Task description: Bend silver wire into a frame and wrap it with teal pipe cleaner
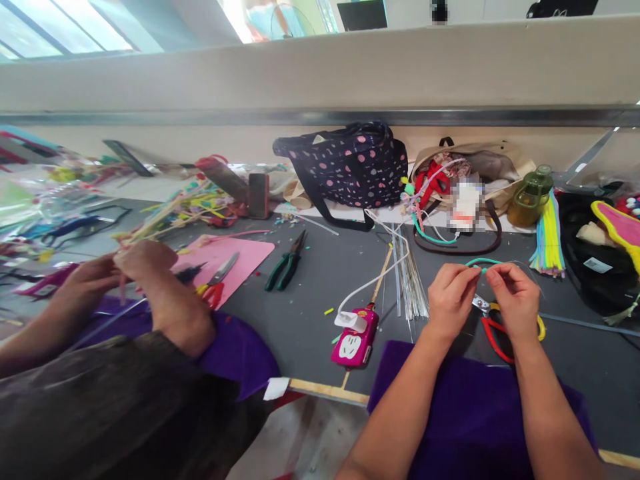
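Left hand and right hand, lower right of frame, both pinch a thin teal pipe-cleaner wire between thumb and fingertips; wire arcs just above the knuckles, ends meeting between the two hands. Both hands closed on it, fingers curled. Under the right hand, red-and-yellow-handled pliers lie on the dark grey bench, partly hidden by the wrist. Purple felt cloth lies beneath both forearms at bottom right. Left of the left hand: bundle of thin silver wires, and near it a pink power strip with white plug at frame centre. Green-handled pliers sit centre-left, beside a pink cutting mat with red-handled scissors on it. Upper centre against the wall: black polka-dot tote bag; right of it a beige bag with tangled cords, then an olive green bottle and a stack of yellow-blue pipe cleaners. Co-worker's hands at left hold pale stems over another purple cloth; grip detail unclear.
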### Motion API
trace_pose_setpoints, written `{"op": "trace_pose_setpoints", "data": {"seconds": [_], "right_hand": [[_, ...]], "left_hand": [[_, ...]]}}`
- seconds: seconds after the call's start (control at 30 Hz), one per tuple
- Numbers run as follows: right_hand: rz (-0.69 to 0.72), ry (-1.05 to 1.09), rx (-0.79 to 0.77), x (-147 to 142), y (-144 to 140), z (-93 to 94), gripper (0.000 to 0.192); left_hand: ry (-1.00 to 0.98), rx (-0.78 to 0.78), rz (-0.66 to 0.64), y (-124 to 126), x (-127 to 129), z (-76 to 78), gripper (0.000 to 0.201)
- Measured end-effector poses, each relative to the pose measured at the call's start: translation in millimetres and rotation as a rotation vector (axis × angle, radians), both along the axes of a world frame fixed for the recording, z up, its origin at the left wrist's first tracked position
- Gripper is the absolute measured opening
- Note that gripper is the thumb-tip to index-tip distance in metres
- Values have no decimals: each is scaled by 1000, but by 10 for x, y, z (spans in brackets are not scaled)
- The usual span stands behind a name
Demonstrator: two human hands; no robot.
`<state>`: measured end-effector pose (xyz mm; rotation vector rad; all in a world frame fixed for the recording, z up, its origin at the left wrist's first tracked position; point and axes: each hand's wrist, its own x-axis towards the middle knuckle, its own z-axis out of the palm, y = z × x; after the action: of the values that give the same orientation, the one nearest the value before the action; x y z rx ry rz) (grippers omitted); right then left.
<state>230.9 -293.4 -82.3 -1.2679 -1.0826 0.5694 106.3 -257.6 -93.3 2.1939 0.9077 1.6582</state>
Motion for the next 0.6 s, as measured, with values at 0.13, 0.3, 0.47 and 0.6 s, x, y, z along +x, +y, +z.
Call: {"op": "trace_pose_setpoints", "data": {"seconds": [0.13, 0.3, 0.47, 0.6], "right_hand": [[7, 14, -5, 9, 6, -10, 17], [20, -86, 73, 26, 2, 7, 14], [13, -165, 155, 32, 7, 18, 12], [-1, -257, 181, 35, 11, 33, 15]], "left_hand": [[5, 35, -6, -1, 10, -17, 17], [-2, -3, -27, -13, 14, -5, 16], [-24, -79, -67, -29, 24, 29, 14], [-44, -218, -117, -40, 34, 56, 11]]}}
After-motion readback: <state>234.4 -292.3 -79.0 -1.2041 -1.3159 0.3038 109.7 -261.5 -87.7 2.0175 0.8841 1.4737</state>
